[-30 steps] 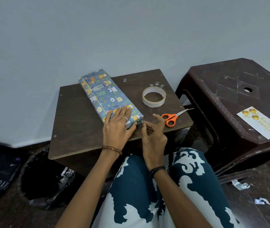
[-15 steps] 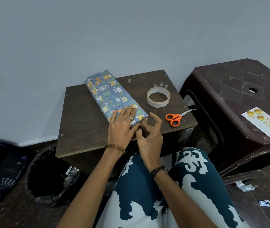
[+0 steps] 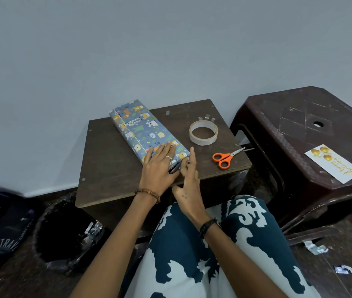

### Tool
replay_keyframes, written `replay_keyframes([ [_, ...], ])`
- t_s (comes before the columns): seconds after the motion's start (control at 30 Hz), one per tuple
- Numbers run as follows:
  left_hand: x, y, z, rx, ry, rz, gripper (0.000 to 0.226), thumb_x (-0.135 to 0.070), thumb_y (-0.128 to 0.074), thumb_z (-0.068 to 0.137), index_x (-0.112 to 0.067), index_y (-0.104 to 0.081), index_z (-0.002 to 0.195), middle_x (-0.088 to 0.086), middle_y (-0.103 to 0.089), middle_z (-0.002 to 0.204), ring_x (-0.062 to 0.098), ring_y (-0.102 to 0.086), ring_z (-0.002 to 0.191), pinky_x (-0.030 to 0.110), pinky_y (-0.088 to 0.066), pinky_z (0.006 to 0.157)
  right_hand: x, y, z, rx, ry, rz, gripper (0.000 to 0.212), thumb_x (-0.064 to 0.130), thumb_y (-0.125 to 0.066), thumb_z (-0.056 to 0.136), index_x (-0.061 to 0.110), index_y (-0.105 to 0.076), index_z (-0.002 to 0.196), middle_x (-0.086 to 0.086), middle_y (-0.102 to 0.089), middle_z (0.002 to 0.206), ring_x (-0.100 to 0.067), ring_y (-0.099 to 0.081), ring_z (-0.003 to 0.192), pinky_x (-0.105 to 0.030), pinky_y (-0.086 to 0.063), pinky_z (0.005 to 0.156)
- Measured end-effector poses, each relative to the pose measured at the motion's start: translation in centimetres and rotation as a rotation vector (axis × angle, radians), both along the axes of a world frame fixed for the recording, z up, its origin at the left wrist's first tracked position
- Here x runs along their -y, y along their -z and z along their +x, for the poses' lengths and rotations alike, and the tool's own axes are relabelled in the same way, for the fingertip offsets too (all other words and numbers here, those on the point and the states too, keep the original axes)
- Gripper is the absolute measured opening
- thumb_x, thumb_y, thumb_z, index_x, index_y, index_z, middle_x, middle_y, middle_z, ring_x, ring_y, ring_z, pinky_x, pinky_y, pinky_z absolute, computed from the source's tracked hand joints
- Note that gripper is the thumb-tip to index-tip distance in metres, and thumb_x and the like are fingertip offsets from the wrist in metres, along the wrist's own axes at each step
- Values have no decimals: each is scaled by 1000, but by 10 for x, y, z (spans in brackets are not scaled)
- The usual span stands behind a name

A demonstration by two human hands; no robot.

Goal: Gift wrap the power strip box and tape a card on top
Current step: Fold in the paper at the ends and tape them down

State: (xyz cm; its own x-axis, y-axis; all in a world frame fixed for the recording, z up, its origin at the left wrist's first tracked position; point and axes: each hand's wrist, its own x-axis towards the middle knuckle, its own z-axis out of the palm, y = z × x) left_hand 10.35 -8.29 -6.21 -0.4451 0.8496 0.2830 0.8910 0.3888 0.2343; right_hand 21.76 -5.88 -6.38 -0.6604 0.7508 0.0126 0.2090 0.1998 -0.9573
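The box (image 3: 142,127), wrapped in blue paper with animal prints, lies slantwise on the small dark wooden table (image 3: 110,168). My left hand (image 3: 160,166) lies flat on the box's near end, fingers straight. My right hand (image 3: 189,175) presses its fingers against the paper flap at that near end face. A white card with gold balloons (image 3: 332,163) lies on the brown plastic stool (image 3: 299,130) to the right.
A roll of clear tape (image 3: 203,132) and orange-handled scissors (image 3: 224,158) lie on the table's right part; short tape strips (image 3: 207,118) stick near its far edge. A black-lined bin (image 3: 63,233) stands lower left. Paper scraps (image 3: 315,249) lie on the floor.
My right hand has moved in from beside the box and now presses on the flap at its near end. My left hand stays flat on the box.
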Motion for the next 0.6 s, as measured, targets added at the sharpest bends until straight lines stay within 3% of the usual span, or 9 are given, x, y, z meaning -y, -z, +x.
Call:
replay_keyframes([
  [0.07, 0, 1, 1, 5, -13, 21, 60, -37, -53, 90, -16, -33, 142, 2, -32, 150, 17, -26, 141, 34, -4, 116, 1, -4, 2, 16, -48, 18, 102, -2, -43, 63, 23, 7, 149, -10, -39, 136, -20, -30, 135, -11, -17, 106],
  [0.17, 0, 3, 0, -9, -19, 32, 58, -33, -57, 88, -13, -39, 140, 3, -39, 147, 18, -31, 139, 36, -8, 115, 1, -7, 2, 27, -82, 51, 104, 9, -37, 58, 26, 12, 148, -10, -35, 142, -20, -26, 136, -39, -22, 115],
  [0.23, 0, 4, 0, -17, -21, 59, 54, -30, -57, 88, -11, -44, 136, 5, -44, 143, 21, -38, 135, 38, -13, 114, -1, -6, 1, 20, -69, 48, 102, 9, -37, 59, 29, 11, 147, -6, -39, 137, -21, -29, 137, -43, -23, 114],
  [0.33, -1, 3, 3, 30, -39, 84, 49, -32, -47, 92, -13, -43, 137, 2, -42, 145, 18, -34, 137, 34, -8, 115, -4, -5, 1, -26, -31, 16, 100, 5, -37, 59, 36, 7, 143, 13, -44, 117, -21, -39, 133, -43, -27, 113],
  [0.37, -1, 3, 4, 36, -49, 92, 50, -34, -45, 92, -14, -43, 138, 2, -41, 145, 17, -33, 138, 33, -7, 115, -5, -5, 1, -34, -18, 5, 100, 3, -37, 59, 37, 6, 142, 11, -46, 117, -20, -41, 131, -45, -31, 112],
  [0.5, -3, 3, 7, 16, -88, 104, 52, -38, -45, 89, -15, -46, 135, 4, -45, 143, 17, -37, 135, 31, -8, 114, -11, -8, 5, -127, 30, -97, 100, 2, -38, 60, 35, 2, 146, -21, -49, 136, -19, -41, 133, -50, -40, 104],
  [0.6, -4, 2, 8, 11, -118, 123, 61, -46, -34, 82, -15, -52, 131, 4, -50, 138, 18, -44, 131, 31, -11, 111, -11, -5, 4, -194, 50, -124, 99, 1, -39, 61, 46, 0, 140, -23, -51, 134, -17, -45, 130, -53, -45, 98],
])
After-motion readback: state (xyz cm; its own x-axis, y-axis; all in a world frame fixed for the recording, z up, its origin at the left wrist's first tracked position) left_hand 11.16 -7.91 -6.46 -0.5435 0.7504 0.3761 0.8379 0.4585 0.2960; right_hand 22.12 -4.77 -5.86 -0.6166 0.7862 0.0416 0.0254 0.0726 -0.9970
